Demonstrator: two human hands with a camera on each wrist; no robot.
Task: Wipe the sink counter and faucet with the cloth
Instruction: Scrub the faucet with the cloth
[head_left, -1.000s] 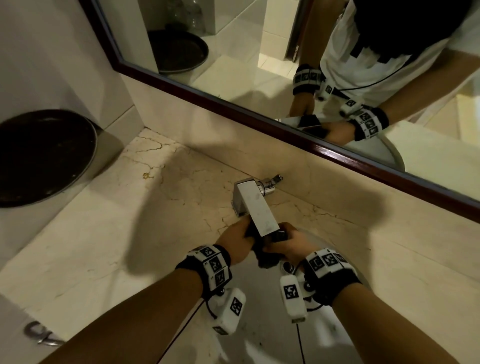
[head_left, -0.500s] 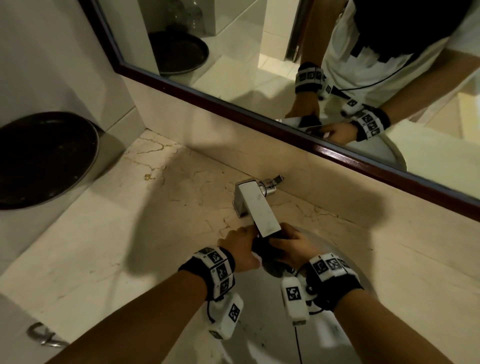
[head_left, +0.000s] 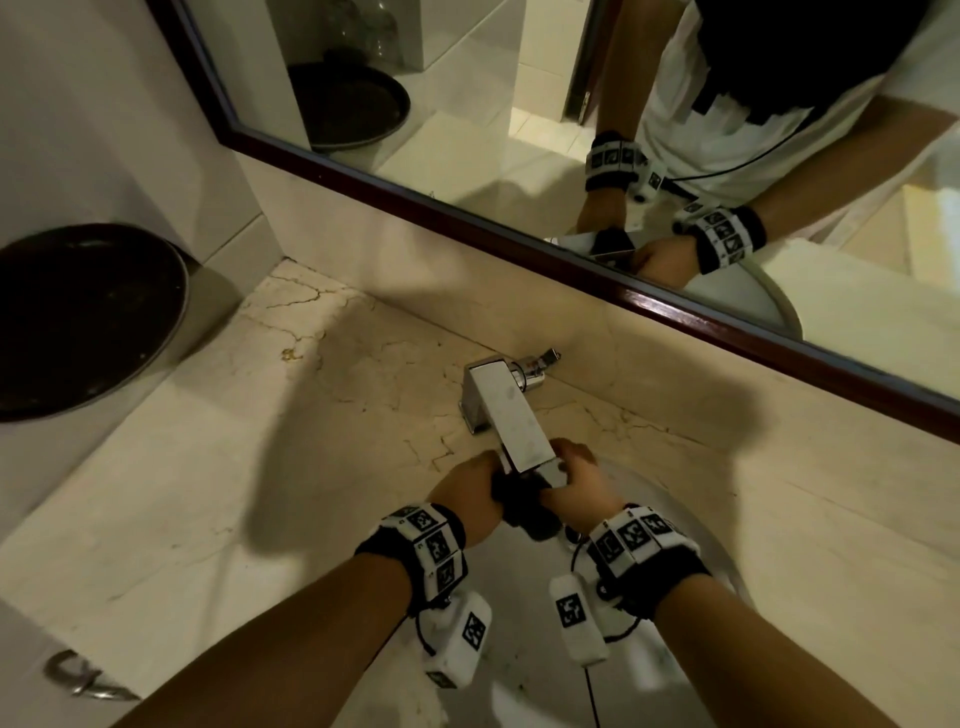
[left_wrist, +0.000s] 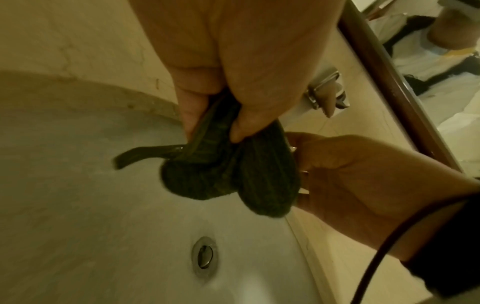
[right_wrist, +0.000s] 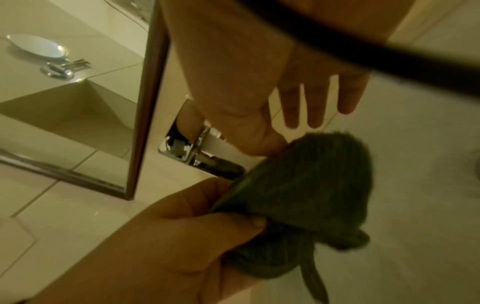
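Observation:
The chrome faucet (head_left: 511, 421) reaches from the marble counter (head_left: 260, 467) out over the white sink (head_left: 519, 649). Under its tip hangs a bunched dark green cloth (head_left: 522, 506). My left hand (head_left: 493, 470) is at the left of the tip. In the left wrist view its curled fingers (left_wrist: 239, 127) grip the cloth (left_wrist: 233, 174). My right hand (head_left: 563, 462) is at the right of the tip. In the right wrist view its fingers (right_wrist: 311, 107) are straight, and its thumb side meets the cloth (right_wrist: 298, 195) below the faucet (right_wrist: 197, 150).
A framed mirror (head_left: 519, 130) runs along the wall just behind the faucet lever (head_left: 540, 364). A large black round bowl (head_left: 78, 322) stands at the left end of the counter. The drain (left_wrist: 205, 255) lies below the cloth. A metal hook (head_left: 78, 680) shows at bottom left.
Both hands have stayed at the spout tip with the cloth. The bunched cloth has shifted slightly lower beneath the tip.

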